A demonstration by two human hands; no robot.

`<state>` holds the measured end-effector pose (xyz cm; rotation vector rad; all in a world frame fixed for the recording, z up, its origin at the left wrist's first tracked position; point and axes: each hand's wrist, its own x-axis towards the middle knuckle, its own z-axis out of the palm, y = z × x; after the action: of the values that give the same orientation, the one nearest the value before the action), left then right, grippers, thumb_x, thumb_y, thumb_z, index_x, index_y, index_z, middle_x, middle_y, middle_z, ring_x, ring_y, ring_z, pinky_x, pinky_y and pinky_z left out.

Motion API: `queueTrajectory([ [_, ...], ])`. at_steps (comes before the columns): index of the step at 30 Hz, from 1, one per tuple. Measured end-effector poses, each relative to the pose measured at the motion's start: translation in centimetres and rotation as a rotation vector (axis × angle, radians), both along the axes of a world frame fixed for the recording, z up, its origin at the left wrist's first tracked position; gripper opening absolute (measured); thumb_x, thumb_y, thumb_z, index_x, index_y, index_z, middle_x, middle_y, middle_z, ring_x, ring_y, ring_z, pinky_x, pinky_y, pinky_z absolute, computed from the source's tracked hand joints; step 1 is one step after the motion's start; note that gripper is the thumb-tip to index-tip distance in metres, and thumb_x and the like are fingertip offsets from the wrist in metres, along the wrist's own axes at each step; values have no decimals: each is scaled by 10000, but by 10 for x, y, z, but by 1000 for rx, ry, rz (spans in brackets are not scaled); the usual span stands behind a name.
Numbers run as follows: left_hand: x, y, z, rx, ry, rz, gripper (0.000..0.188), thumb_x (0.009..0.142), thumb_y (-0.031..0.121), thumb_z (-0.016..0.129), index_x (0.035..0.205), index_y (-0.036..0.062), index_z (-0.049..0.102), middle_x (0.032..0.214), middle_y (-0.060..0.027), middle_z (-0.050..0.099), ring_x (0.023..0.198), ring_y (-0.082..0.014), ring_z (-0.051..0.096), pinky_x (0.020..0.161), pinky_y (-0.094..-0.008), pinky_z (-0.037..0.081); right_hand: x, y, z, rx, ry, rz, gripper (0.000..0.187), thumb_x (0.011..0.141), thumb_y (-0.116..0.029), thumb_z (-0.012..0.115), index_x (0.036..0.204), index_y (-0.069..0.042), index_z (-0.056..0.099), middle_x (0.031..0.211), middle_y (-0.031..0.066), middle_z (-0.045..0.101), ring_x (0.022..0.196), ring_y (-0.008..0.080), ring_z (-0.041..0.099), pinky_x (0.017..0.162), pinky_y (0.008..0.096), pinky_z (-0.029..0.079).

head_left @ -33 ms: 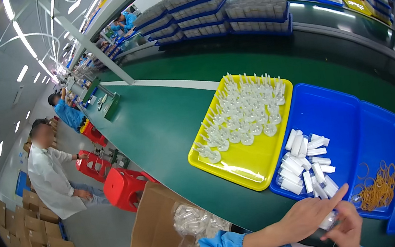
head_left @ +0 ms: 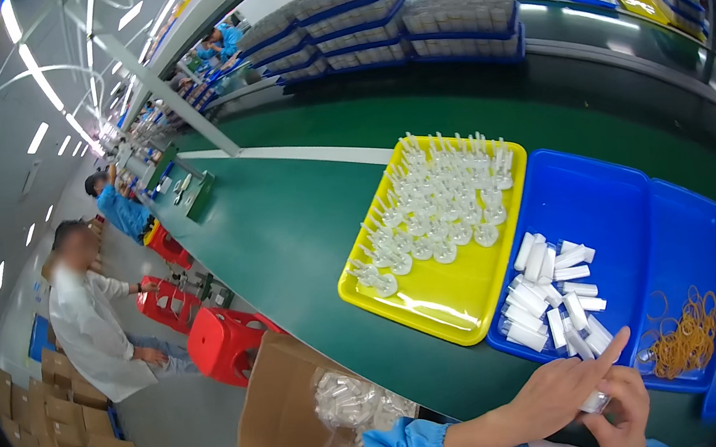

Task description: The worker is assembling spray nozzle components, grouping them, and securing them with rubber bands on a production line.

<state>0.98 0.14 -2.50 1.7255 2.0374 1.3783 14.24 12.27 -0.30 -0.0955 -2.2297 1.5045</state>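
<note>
My left hand point(head_left: 551, 395) reaches over from the left with its index finger stretched out and its other fingers curled. My right hand point(head_left: 622, 410) is close against it, fingers bent inward. Between them is a small clear-and-white plastic piece point(head_left: 594, 402), mostly covered by the fingers; both hands appear closed on it. Just beyond lie several similar white pieces with clear ends point(head_left: 554, 293), loose in a blue tray point(head_left: 590, 186). Tangled tan rubber bands point(head_left: 690, 339) fill the near part of the adjoining blue tray point(head_left: 689, 227), right of my hands.
A yellow tray point(head_left: 435, 308) bears rows of clear, stemmed plastic parts point(head_left: 441, 204). Left of my arms stands an open carton point(head_left: 262, 423) with bagged clear parts. Stacked blue trays point(head_left: 378, 56) line the far side. A seated person point(head_left: 97, 318) and red stools point(head_left: 221, 347) are at the left.
My right hand's fingers have drawn in around the small piece, closer to my left hand. The view has shifted slightly; the trays stay put.
</note>
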Motion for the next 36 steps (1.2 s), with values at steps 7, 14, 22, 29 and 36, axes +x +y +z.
queueTrajectory([
  [7, -6, 3, -2, -68, -139, -227, 757, 794, 131, 687, 1461, 77, 333, 1241, -167, 579, 1091, -332, 584, 907, -393, 487, 9, 12, 3, 283, -121, -126, 371, 621, -162, 845, 919, -84, 639, 916, 107, 609, 811, 259, 602, 704, 347, 485],
  [14, -108, -63, -2, -114, 91, 691, 169, 764, 7, 689, 929, 42, 687, 861, -98, 691, 767, -237, 662, 714, -332, 517, 91, 106, 5, -36, 74, -803, 349, 736, 21, 654, 1065, -22, 545, 1094, 56, 440, 970, 146, 516, 817, 258, 442],
  [22, -175, -131, -6, -502, 517, 1077, 406, 822, 260, 714, 1128, 5, 633, 968, -168, 647, 876, -336, 609, 783, -393, 493, 164, 222, -22, 243, 36, -1257, 407, 793, -21, 680, 1188, -33, 585, 1061, 72, 536, 796, 116, 585, 702, 247, 514],
  [29, -162, -127, -1, -297, 415, 1089, 389, 858, 215, 692, 1185, 17, 623, 1010, -167, 646, 840, -301, 612, 771, -362, 500, 137, 293, -32, 546, -106, -1265, 363, 757, -94, 728, 1095, -34, 609, 979, 83, 548, 671, 139, 566, 610, 273, 487],
  [36, -123, -107, 14, 92, -208, 883, 442, 854, -13, 661, 1285, 27, 572, 977, -74, 614, 774, -127, 551, 688, -250, 486, 105, 327, -47, 736, -218, -1327, 378, 761, -107, 734, 1112, -71, 600, 1089, 117, 524, 827, 279, 616, 713, 390, 519],
])
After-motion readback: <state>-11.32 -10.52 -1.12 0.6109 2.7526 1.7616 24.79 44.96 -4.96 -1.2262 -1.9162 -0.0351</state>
